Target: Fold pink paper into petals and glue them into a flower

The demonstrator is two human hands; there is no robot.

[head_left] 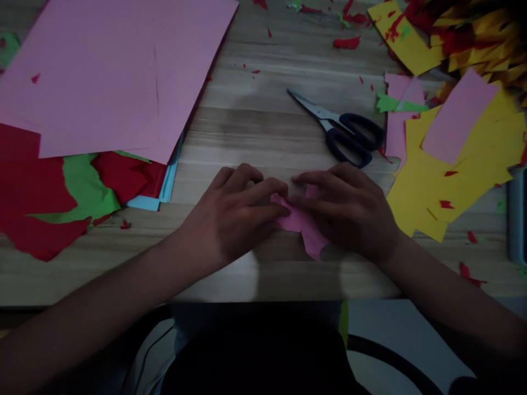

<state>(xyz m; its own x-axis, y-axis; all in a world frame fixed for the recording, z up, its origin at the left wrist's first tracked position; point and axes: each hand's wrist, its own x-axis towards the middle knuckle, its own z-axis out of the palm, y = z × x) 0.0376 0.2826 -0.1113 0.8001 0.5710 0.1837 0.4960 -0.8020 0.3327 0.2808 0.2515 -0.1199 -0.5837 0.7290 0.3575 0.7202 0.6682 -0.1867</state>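
A small piece of pink paper [302, 224] lies on the wooden table [263, 137] close to its near edge. My left hand [233, 211] presses on the paper's left end, fingers curled and pinched against it. My right hand [348, 208] covers the paper's right part, its fingers bent and pressing the paper down. The two hands meet at the fingertips over the paper. Only the middle and a lower flap of the paper show between them.
Black-handled scissors [343, 131] lie just beyond my right hand. A large pink sheet [111, 77] rests on red, green and blue paper at the left. Yellow and pink pieces [457, 159] are piled at the right, and red scraps are scattered across the table.
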